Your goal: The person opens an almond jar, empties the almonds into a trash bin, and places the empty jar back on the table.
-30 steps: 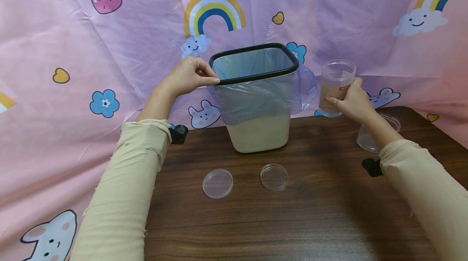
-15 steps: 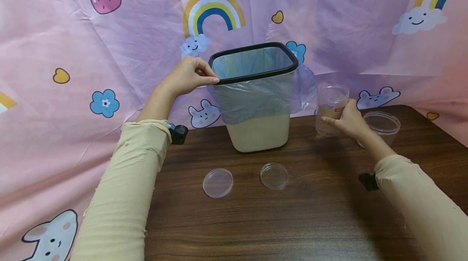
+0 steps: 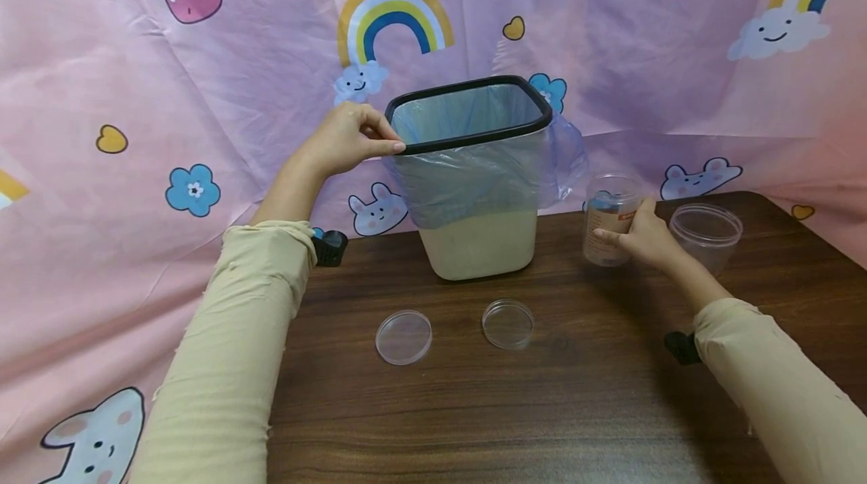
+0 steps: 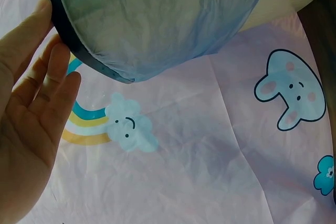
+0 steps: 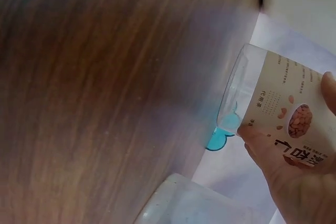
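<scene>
My left hand pinches the black rim of a cream trash bin at its near left corner. A thin bluish bag lines the bin and hangs over its outside. To the right of the bin, my right hand grips a clear plastic jar with a brown paper label, upright and lidless. In the right wrist view, fingers and thumb wrap the label. The jar's base is at or just above the tabletop; I cannot tell which.
Another clear jar, lidless, stands right of my right hand. Two clear round lids, a left one and a right one, lie on the dark wooden table before the bin. A pink patterned cloth hangs behind.
My right hand has lowered the labelled jar from the air beside the bin down to about table height. The second jar is less covered by the arm. My left hand stays on the rim.
</scene>
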A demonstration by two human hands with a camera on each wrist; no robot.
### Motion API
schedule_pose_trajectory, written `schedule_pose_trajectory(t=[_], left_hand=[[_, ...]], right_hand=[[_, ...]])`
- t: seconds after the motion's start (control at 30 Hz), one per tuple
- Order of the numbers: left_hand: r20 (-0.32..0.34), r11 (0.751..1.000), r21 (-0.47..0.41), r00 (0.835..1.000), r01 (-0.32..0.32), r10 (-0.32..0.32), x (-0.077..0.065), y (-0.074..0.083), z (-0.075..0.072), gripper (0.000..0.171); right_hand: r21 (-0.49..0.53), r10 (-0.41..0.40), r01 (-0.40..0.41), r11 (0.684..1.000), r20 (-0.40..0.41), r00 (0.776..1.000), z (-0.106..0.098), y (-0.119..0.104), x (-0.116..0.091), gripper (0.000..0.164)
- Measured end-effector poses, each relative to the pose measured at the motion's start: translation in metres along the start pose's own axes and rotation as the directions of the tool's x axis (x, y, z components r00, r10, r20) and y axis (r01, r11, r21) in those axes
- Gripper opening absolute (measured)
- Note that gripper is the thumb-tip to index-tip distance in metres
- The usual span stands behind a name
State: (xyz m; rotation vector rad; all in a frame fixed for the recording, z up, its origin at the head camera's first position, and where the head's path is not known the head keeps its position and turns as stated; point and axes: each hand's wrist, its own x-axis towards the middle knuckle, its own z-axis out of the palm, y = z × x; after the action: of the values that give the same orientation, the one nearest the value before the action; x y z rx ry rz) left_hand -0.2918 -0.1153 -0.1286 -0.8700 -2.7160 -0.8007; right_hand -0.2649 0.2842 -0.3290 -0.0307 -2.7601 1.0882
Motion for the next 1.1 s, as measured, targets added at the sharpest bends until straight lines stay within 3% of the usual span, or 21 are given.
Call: schedule_pose_trajectory(t=[0.37,0.63,1.1], left_hand=[[-0.002,1.0,-0.007,1.0,0.008,-0.008,-0.002,0.001,0.0,0.013],[-0.013,1.0,-0.009,1.0,0.007,-0.007,-0.002,0.0,0.0,0.013],[-0.034,1.0,-0.019,0.999,0.008,-0.009,-0.002,-0.002,0.004,0.017]], right_hand=[[0.017,-0.008,0.008,1.0,0.014,1.0,0.005,0.004,-0.005,0.076],[0.041,-0.01,0.01,0.999,-0.009,1.0,0.008,0.008,-0.01,0.078],[0.048,0.011,-0.012,0.999,0.035,0.999,0.003,0.01,-0.011,0.084]])
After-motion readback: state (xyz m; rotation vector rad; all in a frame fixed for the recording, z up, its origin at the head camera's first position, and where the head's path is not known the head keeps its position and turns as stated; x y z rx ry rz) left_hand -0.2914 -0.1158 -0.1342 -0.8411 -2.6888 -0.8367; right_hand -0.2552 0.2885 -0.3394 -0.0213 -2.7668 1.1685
